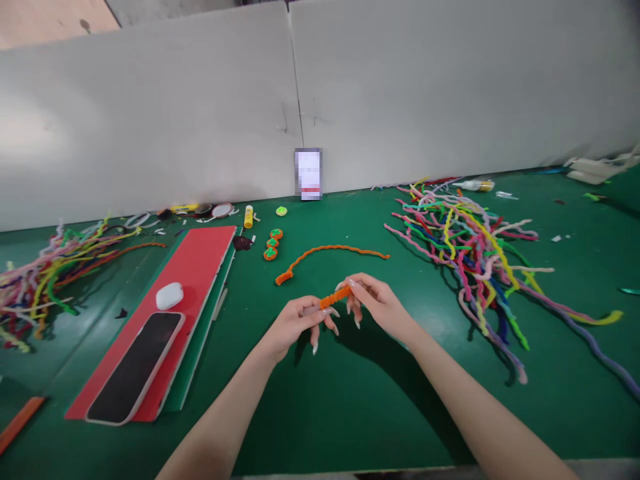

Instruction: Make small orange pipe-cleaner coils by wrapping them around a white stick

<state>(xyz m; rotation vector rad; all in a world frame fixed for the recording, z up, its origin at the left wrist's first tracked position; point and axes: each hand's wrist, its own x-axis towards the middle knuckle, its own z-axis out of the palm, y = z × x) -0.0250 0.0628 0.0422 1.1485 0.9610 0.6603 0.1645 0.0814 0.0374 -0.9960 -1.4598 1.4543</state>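
Note:
Both my hands meet over the middle of the green table [350,413]. My left hand [295,323] pinches the left end of a thin stick wrapped in an orange pipe cleaner coil [335,297]. My right hand [375,300] pinches the coil's right end, its other fingers spread. Just beyond my hands lies a long orange pipe cleaner [330,253], curled at its left end, flat on the table.
A heap of coloured pipe cleaners [470,247] lies at the right, another heap [55,267] at the far left. A phone [135,367] and a white earbud case [169,295] rest on a red board [195,267]. Small orange-green pieces [273,243], a yellow glue stick [249,216] and grey panels stand behind.

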